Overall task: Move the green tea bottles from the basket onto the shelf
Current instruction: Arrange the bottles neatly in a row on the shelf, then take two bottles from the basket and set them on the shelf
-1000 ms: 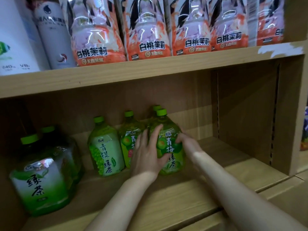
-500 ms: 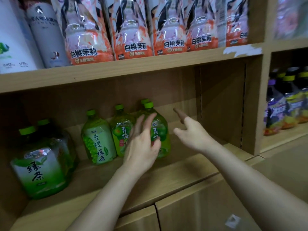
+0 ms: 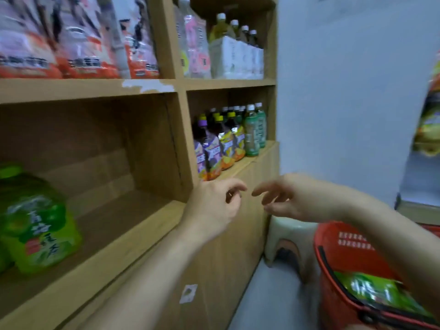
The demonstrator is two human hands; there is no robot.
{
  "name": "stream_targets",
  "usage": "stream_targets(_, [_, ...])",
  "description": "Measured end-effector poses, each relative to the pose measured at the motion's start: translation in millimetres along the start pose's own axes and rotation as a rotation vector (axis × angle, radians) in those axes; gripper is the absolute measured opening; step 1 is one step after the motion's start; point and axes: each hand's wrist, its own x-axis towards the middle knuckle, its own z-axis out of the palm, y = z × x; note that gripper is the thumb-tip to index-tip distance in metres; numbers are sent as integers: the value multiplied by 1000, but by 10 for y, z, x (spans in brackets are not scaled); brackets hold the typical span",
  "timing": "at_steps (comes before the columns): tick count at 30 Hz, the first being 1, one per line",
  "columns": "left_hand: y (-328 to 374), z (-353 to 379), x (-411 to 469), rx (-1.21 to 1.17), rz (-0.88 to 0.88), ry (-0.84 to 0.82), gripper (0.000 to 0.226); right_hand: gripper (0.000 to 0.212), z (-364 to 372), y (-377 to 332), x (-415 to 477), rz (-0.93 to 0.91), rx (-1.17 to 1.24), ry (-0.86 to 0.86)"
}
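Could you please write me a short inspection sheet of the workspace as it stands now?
Surface: wooden shelf, with chipped veneer on the edge of the board above it.
Job's things: one green tea bottle stands at the shelf's left; a green-labelled bottle lies in the red basket at lower right.
Clutter: pale stool on the floor beside the basket.
Hands: left hand and right hand both hold nothing, fingers relaxed, in front of the shelf.
Cables: nothing seen.
Surroundings: purple- and yellow-labelled bottles in the next compartment, orange packs above, pale wall.
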Motion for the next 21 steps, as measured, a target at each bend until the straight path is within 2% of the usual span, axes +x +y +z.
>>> stream_targets(3, [129, 601, 80, -115, 23, -105, 21, 34, 71, 559, -507, 232, 85, 49])
stream_targets(11, [629, 2238, -8, -272, 54, -387, 20, 25, 680, 1988, -1758, 702, 230, 362])
stream_targets(16, [719, 3194, -48, -284, 77, -546, 19, 38, 1187, 2756, -1959, 846, 328, 381])
stream_targets(21, [643, 4048, 89, -225, 92, -684, 26, 60, 1593, 3511, -1891, 949, 319, 308])
